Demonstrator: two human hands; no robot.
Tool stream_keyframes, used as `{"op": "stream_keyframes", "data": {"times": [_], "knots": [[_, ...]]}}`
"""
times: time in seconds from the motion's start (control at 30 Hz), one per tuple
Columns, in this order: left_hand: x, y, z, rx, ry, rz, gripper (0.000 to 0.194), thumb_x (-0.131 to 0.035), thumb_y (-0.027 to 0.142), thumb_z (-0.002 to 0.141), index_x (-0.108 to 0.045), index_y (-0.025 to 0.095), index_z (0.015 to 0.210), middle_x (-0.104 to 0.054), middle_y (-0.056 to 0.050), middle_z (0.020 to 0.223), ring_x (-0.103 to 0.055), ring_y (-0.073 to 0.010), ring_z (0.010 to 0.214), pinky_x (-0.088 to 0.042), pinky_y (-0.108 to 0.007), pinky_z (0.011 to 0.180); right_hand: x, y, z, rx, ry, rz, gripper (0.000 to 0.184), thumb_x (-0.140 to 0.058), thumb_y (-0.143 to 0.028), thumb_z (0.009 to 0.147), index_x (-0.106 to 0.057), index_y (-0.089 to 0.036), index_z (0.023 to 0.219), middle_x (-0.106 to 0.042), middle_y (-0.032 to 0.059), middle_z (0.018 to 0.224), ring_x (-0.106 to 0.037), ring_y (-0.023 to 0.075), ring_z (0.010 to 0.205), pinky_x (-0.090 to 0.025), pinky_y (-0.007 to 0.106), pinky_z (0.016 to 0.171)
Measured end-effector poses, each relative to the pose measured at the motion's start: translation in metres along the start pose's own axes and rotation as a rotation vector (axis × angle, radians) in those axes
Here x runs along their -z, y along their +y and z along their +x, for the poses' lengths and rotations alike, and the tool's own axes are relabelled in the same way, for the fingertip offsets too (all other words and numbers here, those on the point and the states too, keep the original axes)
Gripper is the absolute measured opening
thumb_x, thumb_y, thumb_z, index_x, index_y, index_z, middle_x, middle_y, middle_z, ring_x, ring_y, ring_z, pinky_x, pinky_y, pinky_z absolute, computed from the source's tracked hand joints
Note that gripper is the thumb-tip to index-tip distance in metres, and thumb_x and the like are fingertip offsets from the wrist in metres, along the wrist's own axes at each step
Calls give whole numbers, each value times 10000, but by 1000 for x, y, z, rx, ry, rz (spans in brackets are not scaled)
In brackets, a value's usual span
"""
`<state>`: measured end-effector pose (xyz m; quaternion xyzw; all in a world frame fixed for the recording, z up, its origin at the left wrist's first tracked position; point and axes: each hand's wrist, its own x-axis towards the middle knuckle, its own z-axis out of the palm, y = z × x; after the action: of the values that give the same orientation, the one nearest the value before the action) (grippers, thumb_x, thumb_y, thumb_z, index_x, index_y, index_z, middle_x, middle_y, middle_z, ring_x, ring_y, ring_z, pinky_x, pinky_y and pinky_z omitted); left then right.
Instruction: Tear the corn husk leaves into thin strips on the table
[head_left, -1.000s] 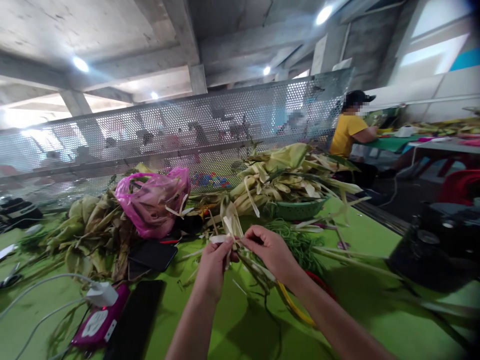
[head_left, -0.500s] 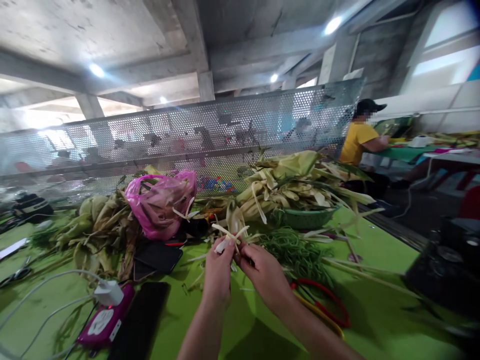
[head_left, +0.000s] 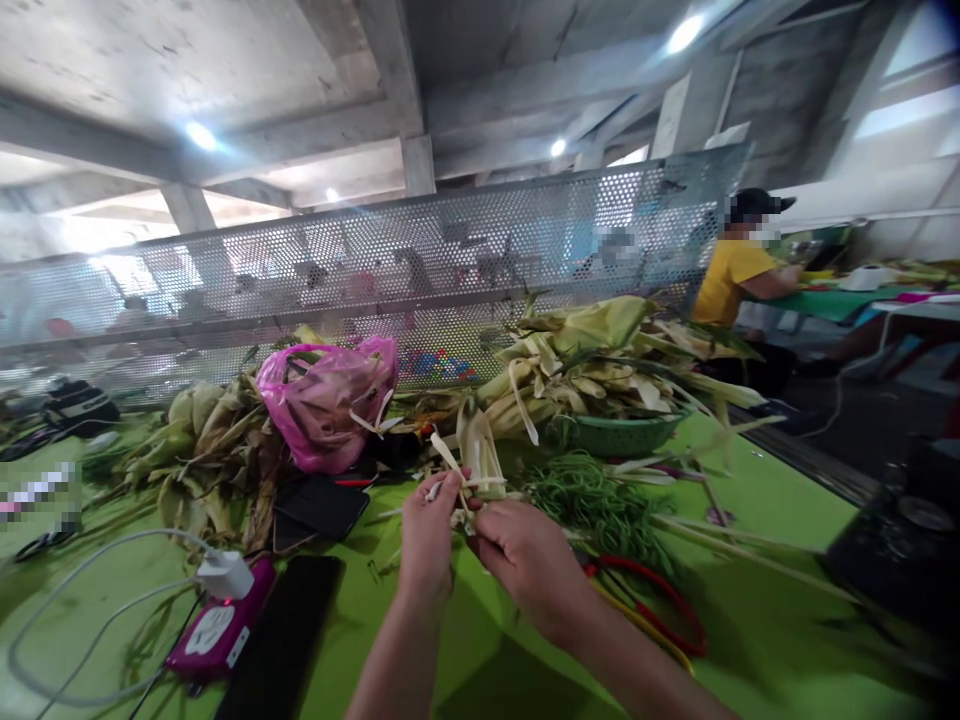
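Note:
Pale strips of corn husk (head_left: 448,455) cross each other between my two hands, above the green tabletop. My left hand (head_left: 429,530) pinches them with thumb and fingers. My right hand (head_left: 521,550) is closed at the lower end of the strips, its fingertips partly hidden behind the hand. Just beyond my fingers lies a wider husk piece (head_left: 474,440). To the right of my right hand is a heap of thin green strands (head_left: 600,500). Scissors with red and yellow handles (head_left: 667,595) lie beside my right wrist.
A pink plastic bag (head_left: 326,405) of husks stands beside a dry husk pile (head_left: 199,440). Behind on the right, a green basket (head_left: 626,432) is heaped with husks. A purple power strip (head_left: 221,625) and a black phone (head_left: 281,635) lie front left. A person in yellow (head_left: 731,280) sits beyond.
The strips have turned from a wide cross to one strip pointing up-left and another pointing right. My right hand has curled more tightly, and the view has shifted slightly.

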<state>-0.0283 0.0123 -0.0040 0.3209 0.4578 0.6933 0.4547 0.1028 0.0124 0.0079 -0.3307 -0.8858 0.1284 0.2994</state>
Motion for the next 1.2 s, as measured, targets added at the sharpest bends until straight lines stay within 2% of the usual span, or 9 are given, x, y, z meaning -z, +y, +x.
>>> {"op": "stream_keyframes", "data": {"times": [0.1,0.23,0.43,0.53,0.63,0.73,1.0,1.1,1.2], "knots": [[5,2,3,-9,-21,54,370,-723,471,690,-709,135,843,-630,-3,618,-538,-115,554,-399,-226,563,12,2,0,-28,38,108,254,-502,-314,927,-559,-205,704,-585,19,749,-532,169,698,-357,277,631],[7,4,0,-29,-114,131,359,-665,493,751,-696,148,844,-606,6,649,-501,-106,576,-374,-214,558,23,9,2,-166,257,280,228,-431,-375,958,-562,-209,874,-584,43,904,-542,162,748,-401,263,671],[0,3,-8,2,-271,138,348,-610,501,803,-675,160,839,-535,20,600,-457,-106,545,-338,-224,551,15,25,6,-230,132,309,261,-533,-354,891,-516,-197,683,-534,-7,672,-489,147,636,-363,242,575],[-1,5,-11,33,-311,103,337,-615,501,799,-654,166,810,-553,10,656,-457,-102,563,-346,-225,562,14,27,6,-222,150,321,232,-525,-299,880,-514,-194,673,-536,-8,680,-487,144,649,-356,241,582],[-3,7,-12,62,-356,81,302,-718,443,722,-638,171,827,-566,16,692,-464,-96,586,-366,-219,578,18,25,5,-201,175,293,183,-521,-246,858,-512,-196,683,-539,-7,699,-486,145,664,-352,243,593],[-5,7,-12,61,-374,88,322,-770,405,668,-645,157,830,-564,16,675,-468,-95,582,-386,-220,575,21,25,6,-168,184,261,188,-506,-227,854,-478,-200,670,-525,-7,699,-473,140,654,-341,239,580],[-2,12,-13,82,-347,76,281,-758,371,690,-676,129,808,-579,-4,660,-525,-102,589,-371,-201,519,31,26,4,-134,201,174,202,-509,-244,863,-462,-202,671,-495,-9,693,-454,140,643,-327,243,582],[0,14,-12,73,-380,107,278,-741,389,709,-676,136,804,-575,2,653,-501,-94,566,-367,-202,515,29,28,5,-180,191,295,192,-543,-274,856,-503,-198,684,-507,-11,692,-465,141,655,-347,240,593],[1,12,-11,49,-401,148,300,-747,415,697,-674,143,800,-563,11,629,-466,-90,546,-370,-206,522,25,30,8,-244,158,591,190,-543,-352,870,-591,-185,794,-581,-2,746,-522,145,700,-405,244,650]]}}
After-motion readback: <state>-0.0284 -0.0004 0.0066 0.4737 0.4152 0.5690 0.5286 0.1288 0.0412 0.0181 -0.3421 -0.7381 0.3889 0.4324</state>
